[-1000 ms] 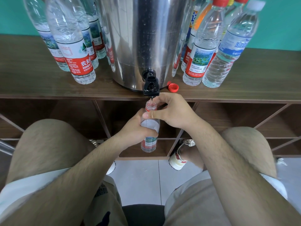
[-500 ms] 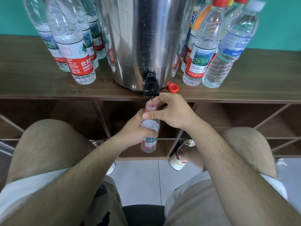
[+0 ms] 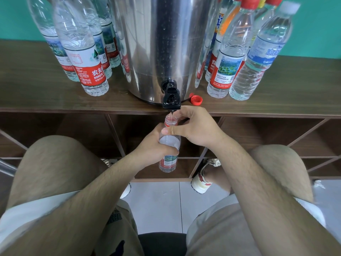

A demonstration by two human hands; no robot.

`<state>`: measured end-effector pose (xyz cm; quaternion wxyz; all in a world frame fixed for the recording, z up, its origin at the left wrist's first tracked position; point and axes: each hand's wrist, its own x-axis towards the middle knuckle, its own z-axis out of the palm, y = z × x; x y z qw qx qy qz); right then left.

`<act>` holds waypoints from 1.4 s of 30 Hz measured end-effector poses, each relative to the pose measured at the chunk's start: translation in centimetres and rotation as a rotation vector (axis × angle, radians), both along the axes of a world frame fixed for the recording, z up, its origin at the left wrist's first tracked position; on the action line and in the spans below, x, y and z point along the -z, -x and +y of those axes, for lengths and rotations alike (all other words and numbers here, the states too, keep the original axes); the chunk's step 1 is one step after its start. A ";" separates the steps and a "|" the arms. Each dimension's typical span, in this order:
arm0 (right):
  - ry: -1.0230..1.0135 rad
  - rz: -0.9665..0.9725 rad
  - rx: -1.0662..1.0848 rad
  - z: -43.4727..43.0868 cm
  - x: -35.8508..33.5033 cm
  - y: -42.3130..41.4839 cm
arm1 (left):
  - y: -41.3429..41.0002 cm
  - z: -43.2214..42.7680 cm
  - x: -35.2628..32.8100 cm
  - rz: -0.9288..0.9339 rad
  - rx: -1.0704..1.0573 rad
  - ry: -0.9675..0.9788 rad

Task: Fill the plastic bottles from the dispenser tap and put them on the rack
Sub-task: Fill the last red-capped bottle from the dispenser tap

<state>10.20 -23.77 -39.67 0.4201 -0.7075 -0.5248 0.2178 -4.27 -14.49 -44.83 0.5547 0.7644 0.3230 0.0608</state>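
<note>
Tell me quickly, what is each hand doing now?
Left hand: holds the body of the clear, red-labelled plastic bottle.
Right hand: pinches the same bottle near its open neck.

The left forearm (image 3: 92,191) reaches up from the lower left with a straight wrist. The left grip (image 3: 154,145) wraps the middle of the bottle (image 3: 168,161) from the left, its fingers and thumb curled round it. The right forearm (image 3: 258,182) comes in from the lower right, the wrist bent a little inward. The right grip (image 3: 195,128) sits higher, its thumb flat across the bottle's shoulder just above the left grip and its fingers curled at the neck.
</note>
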 end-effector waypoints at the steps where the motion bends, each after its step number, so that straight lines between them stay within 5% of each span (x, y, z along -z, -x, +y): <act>1: -0.002 0.000 0.001 0.0 0.0 0.0 | 0.0 0.0 0.0 -0.001 -0.002 -0.002; 42: -0.107 0.082 -0.015 0.2 -0.2 0.4 | 0.1 0.0 -0.4 -0.127 -0.031 -0.024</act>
